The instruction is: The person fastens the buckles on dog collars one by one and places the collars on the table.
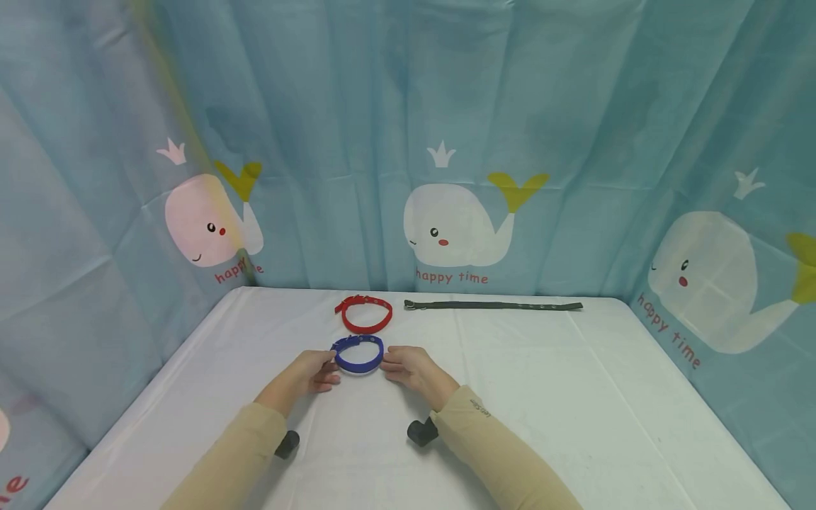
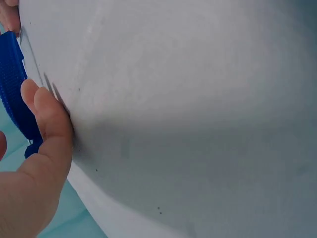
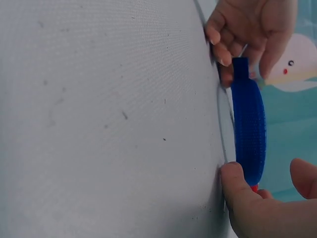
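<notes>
A blue buckled collar [image 1: 358,367] forms a loop on the white tabletop, between the two hands. My left hand [image 1: 311,370] is at its left side by the buckle, fingers loosely bent and thumb near the strap. On the opposite side, my right hand [image 1: 413,367] has its fingertips right at the loop's edge. The right wrist view shows the right thumb [image 3: 303,176] standing apart from the blue band [image 3: 250,131]. In the left wrist view, left fingertips [image 2: 42,101] lie along the strap. Just behind the blue loop is a red collar [image 1: 366,329], also buckled into a ring.
A dark green strap [image 1: 494,305] with a buckle at its left end lies straight along the table's back edge. Blue curtains [image 1: 357,142] printed with whales surround the white table [image 1: 542,397]. Black devices [image 1: 421,432] sit under both wrists.
</notes>
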{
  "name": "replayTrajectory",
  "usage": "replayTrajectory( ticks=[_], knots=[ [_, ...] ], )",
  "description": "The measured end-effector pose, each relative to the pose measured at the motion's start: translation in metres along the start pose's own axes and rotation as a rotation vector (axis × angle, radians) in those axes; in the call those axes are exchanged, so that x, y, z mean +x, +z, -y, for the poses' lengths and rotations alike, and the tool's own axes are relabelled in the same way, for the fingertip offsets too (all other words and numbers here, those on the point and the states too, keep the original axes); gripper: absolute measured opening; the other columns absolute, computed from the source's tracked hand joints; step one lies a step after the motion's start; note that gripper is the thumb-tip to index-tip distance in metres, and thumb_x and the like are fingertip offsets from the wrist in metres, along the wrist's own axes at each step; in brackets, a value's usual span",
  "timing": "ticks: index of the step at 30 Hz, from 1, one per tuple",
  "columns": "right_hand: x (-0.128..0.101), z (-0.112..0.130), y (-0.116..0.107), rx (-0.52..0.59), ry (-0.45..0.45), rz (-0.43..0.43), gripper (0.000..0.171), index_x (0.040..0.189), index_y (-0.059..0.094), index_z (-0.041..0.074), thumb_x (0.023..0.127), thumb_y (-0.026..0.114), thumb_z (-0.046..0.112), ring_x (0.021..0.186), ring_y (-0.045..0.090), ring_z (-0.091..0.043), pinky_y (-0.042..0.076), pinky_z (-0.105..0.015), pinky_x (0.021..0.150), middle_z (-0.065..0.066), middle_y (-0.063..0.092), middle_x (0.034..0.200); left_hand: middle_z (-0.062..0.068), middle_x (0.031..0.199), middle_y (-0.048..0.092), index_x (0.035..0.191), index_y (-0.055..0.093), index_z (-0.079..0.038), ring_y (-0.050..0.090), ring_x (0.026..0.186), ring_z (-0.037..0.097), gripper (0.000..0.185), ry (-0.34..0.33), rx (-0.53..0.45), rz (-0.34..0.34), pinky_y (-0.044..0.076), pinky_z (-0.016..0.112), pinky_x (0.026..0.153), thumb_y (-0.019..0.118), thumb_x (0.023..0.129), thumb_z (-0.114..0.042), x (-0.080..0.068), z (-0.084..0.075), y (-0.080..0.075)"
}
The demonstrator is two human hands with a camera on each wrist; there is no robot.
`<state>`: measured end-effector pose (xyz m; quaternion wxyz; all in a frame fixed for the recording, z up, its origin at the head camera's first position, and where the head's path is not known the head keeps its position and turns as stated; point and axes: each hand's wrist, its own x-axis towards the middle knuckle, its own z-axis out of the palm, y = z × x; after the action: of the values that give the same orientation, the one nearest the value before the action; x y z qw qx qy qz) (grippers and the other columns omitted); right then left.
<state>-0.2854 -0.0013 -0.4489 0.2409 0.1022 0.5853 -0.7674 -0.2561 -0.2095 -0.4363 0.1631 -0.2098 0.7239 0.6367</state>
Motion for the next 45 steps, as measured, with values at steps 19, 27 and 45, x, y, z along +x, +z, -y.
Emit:
replayTrajectory(
  ticks=[19, 27, 45],
  knots=[
    [-0.001, -0.001, 0.000, -0.039, 0.000, 0.027, 0.043, 0.138, 0.042, -0.012, 0.096, 0.050, -0.004, 0.124, 0.052, -0.037, 0.038, -0.052, 0.104, -0.029, 0.052, 0.134, 0.032, 0.134, 0.044, 0.144, 0.033, 0.009, 0.058, 0.062, 0.009, 0.052, 0.028, 0.368, -0.045, 0.048, 0.021, 0.062, 0.043, 0.103, -0.022, -0.002, 0.000, -0.003],
    [-0.003, 0.001, -0.006, -0.083, 0.024, -0.001, 0.044, 0.137, 0.045, -0.009, 0.095, 0.054, -0.003, 0.122, 0.054, -0.036, 0.042, -0.050, 0.100, -0.029, 0.050, 0.135, 0.033, 0.136, 0.043, 0.145, 0.031, 0.008, 0.058, 0.066, 0.010, 0.055, 0.055, 0.410, -0.066, 0.046, 0.023, 0.062, 0.044, 0.102, -0.024, -0.005, 0.002, -0.004],
    [-0.022, 0.026, -0.109, -0.130, -0.055, -0.118, 0.051, 0.141, 0.038, -0.011, 0.093, 0.054, -0.006, 0.123, 0.051, -0.041, 0.042, -0.051, 0.100, -0.031, 0.048, 0.135, 0.031, 0.118, 0.053, 0.137, 0.040, 0.011, 0.059, 0.074, 0.021, 0.045, 0.323, 0.319, -0.201, 0.048, 0.029, 0.064, 0.046, 0.099, -0.012, -0.027, 0.004, -0.003]
  ],
)
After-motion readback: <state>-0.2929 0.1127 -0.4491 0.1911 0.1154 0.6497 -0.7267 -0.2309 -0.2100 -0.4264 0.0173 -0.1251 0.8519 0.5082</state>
